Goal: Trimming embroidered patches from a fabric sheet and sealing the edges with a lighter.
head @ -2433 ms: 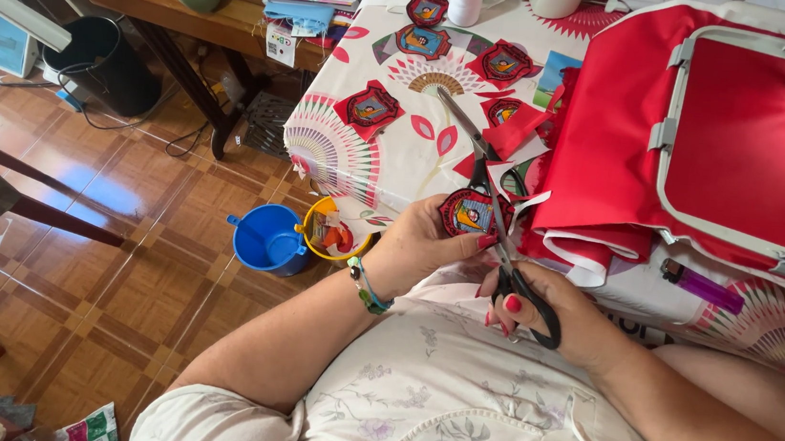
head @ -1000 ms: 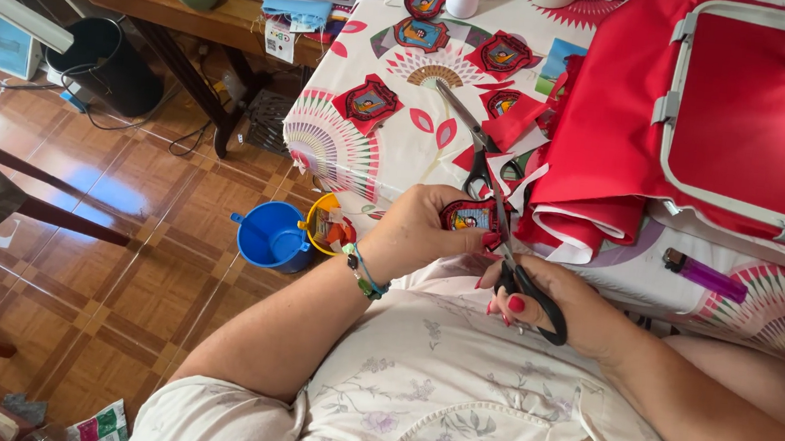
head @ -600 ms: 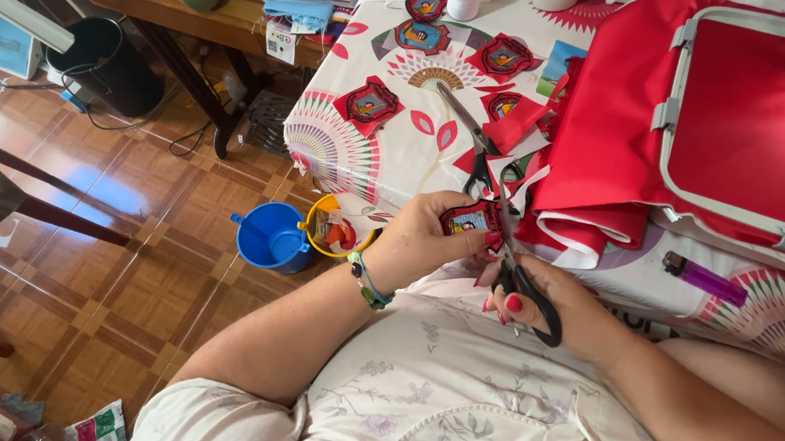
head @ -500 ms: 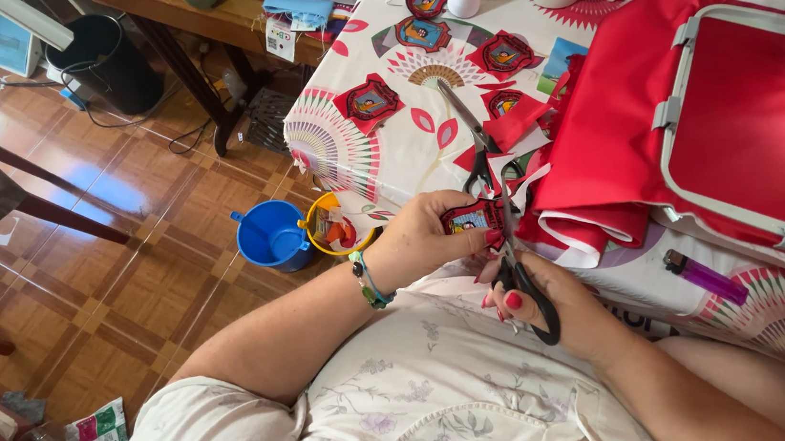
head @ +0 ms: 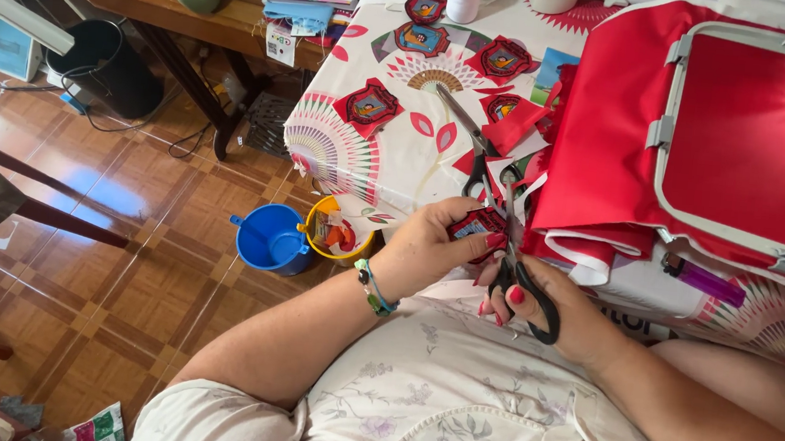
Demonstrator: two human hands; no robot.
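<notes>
Right hand [head: 561,309]: lower centre, fingers through the black loops of steel scissors [head: 509,251], gripping them, blades pointing up the frame.
Left hand [head: 433,248]: just left, pinching a small shield-shaped embroidered patch [head: 478,226] against the blades.
Floor, centre left: round blue plastic bucket [head: 268,235] touching a yellow bucket [head: 335,234] on glossy wood parquet.
Tabletop [head: 360,160]: fan-print cloth, more shield patches [head: 370,105] lying flat.
Upper right: smooth red fabric [head: 756,131] stretched in a grey rectangular hoop [head: 676,114].

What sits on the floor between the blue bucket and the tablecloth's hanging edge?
A small yellow bucket, touching the blue bucket and against the tablecloth; shown in the head view.
</notes>
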